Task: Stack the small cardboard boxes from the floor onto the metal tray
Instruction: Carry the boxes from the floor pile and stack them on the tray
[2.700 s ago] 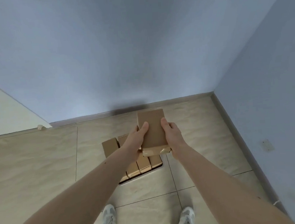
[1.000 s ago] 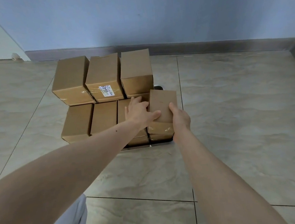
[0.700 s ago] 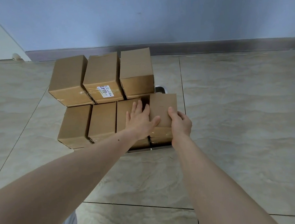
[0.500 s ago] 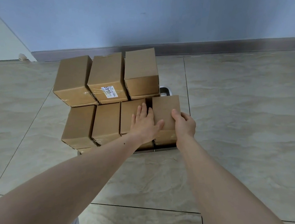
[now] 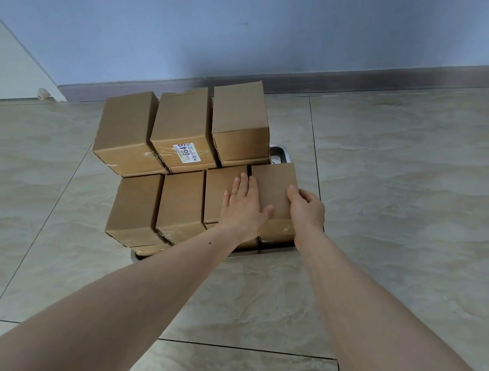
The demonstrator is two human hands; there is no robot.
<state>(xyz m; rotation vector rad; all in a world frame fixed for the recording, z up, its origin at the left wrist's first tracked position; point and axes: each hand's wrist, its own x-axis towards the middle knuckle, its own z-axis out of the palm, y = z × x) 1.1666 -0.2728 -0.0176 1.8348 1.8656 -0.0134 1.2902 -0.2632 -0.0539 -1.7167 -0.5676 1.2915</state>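
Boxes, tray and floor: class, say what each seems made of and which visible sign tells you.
Boxes: brown cardboard, matte, with folded edges; glossy clear tape on some ends.
Tray: probably steel, going by its silvery, shiny rim and rounded corner.
Floor: apparently glazed tile, beige and marbled, with dark joint lines and a slight sheen.

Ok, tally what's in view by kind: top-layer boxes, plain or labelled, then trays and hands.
Plain top-layer boxes: 6
Labelled top-layer box: 1
Metal tray: 1
Hands, left hand and right hand: 2
Total: 10
Lower boxes are mostly hidden, so not counted.
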